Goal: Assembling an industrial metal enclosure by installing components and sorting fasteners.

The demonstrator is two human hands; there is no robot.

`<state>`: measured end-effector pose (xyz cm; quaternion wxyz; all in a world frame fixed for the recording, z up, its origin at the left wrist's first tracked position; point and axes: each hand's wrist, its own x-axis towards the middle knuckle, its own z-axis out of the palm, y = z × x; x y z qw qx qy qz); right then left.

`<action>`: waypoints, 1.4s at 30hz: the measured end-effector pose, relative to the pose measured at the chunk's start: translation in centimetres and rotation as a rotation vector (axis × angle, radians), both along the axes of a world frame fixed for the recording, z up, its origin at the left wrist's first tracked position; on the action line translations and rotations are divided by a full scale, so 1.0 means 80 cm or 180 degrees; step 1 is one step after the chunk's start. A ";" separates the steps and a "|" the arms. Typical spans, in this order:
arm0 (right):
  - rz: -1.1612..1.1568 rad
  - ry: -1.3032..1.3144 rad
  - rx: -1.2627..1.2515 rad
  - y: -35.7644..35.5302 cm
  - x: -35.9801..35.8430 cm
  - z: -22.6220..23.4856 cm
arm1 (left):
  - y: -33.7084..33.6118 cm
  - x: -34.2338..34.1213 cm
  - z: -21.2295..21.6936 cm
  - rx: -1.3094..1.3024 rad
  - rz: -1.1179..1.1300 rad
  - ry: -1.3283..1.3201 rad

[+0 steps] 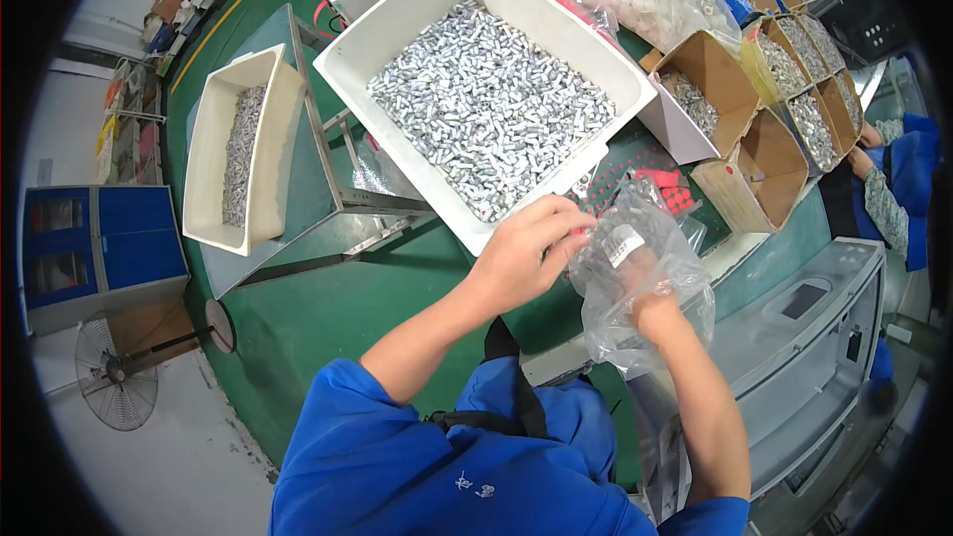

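Observation:
My left hand point(523, 260) is closed in a pinch beside the near corner of a large white tub point(392, 154). A tiny red bit shows at its fingertips; what it grips is too small to name. Small silvery metal pieces point(486, 89) heap over the tub's bottom. A clear plastic bag point(611, 333) with a white label point(622, 244) hangs to the right of that hand. Inside it is my right hand point(647, 288), its fingers blurred behind the crumpled film. Just beyond the bag lie red pieces point(675, 197) on the work surface.
Open cardboard boxes point(759, 174), several filled with small metal parts, line the right side. A second white tub point(281, 139) stands on a table at left. Grey equipment point(794, 337) sits close at right; another person's arm point(882, 203) shows beyond. A fan point(114, 369) stands at left.

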<state>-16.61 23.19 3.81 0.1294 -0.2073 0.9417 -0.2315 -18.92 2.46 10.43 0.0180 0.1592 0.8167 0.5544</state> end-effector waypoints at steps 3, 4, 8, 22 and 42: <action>0.0082 0.0027 0.0231 0.003 0.004 0.015 | -0.005 -0.002 -0.015 -0.0849 0.0177 0.0607; 0.0045 -0.0174 0.0250 0.002 0.004 0.025 | -0.006 -0.001 -0.019 -0.0934 0.0234 0.0662; 0.0043 -0.0129 0.0158 0.011 0.012 0.012 | -0.009 -0.004 -0.023 -0.1613 0.0590 0.1170; -0.0024 -0.0267 0.0190 -0.009 -0.003 0.027 | -0.029 -0.012 -0.033 -0.2275 0.0014 0.0939; 0.0111 -0.0344 0.0062 -0.012 -0.016 0.050 | -0.143 -0.217 -0.086 -0.3514 -0.0913 0.0559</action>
